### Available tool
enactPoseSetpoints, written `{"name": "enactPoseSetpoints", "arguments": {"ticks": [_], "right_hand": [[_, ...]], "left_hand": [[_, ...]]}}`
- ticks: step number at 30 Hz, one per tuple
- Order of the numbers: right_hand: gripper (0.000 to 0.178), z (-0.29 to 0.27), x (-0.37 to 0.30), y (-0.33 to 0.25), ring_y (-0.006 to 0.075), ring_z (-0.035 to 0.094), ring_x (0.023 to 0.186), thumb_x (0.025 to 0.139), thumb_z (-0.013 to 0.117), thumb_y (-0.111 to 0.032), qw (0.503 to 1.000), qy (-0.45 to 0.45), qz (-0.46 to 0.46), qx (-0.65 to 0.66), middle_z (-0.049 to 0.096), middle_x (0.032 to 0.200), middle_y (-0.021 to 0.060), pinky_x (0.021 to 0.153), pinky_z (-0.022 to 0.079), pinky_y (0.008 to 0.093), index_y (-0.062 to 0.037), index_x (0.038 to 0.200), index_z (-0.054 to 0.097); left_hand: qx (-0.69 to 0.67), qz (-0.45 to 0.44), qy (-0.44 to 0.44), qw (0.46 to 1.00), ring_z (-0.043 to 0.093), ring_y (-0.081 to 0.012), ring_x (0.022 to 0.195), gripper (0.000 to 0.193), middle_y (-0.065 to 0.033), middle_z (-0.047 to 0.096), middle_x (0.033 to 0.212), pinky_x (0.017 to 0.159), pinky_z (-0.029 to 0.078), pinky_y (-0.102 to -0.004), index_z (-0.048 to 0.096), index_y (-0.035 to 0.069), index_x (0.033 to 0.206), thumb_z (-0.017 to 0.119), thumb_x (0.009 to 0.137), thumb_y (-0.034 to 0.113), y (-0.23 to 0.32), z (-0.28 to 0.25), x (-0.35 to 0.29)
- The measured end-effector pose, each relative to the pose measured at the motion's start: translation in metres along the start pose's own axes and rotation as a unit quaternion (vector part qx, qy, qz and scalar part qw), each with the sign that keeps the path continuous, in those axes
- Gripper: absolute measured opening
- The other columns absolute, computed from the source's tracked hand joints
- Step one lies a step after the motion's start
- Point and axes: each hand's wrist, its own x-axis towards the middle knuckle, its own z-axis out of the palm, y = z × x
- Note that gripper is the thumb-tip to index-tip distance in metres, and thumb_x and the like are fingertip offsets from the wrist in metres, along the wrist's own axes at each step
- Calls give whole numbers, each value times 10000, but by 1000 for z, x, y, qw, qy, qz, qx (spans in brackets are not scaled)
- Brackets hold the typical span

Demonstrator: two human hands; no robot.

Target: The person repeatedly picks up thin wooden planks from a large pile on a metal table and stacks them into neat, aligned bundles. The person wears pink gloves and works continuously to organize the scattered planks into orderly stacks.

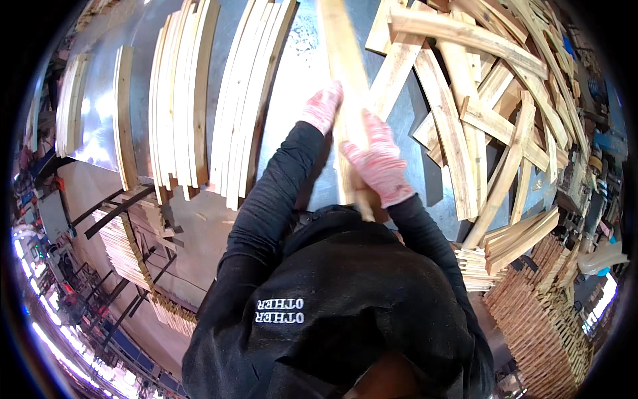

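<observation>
A long pale wooden board (343,56) lies lengthwise in front of me, running from the far edge of the view to my chest; its surface is partly blurred. My left hand (322,108), in a pink and white glove, is closed on the board's left edge. Lower down, on the right edge, my right hand (380,159) wears a matching glove. Its thumb reaches over the board's top face, with the other fingers stretched along the side and partly out of sight. Whether a second piece lies under the near end, I cannot tell.
Rows of boards (249,100) stand side by side on the metal table (287,110) to the left, with another row (179,100) beyond. A loose heap of boards (448,126) covers the right side. Stacked wood (541,306) is at the lower right, more stacks (126,249) at the lower left.
</observation>
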Motion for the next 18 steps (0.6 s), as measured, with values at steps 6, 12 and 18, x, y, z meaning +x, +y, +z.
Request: {"name": "enactPoseSetpoints", "arguments": {"ticks": [6,12,18], "right_hand": [[662,21,61,43,348,622,1062,837,708,-297,973,185,135,-25,645,1125,229,958,470,392,16,1363,456],[484,7,90,39,370,652,928,822,700,-332,965,20,214,152,672,979,216,829,518,407,31,1107,555],[450,-2,73,-18,310,607,1087,932,480,-332,917,-387,-82,-50,629,1185,187,960,475,396,-46,1272,544]], "left_hand": [[139,25,27,990,649,-241,932,479,-150,680,1027,852,512,-335,578,-34,1148,772,793,224,-1,-13,5],[516,-87,49,850,571,-374,1190,736,-285,572,1276,1011,429,-434,427,-33,1362,564,864,490,87,-28,-14],[487,-12,65,871,510,-411,1242,980,-321,490,1348,1043,402,-427,171,-46,1490,659,820,477,39,-21,-31]]}}
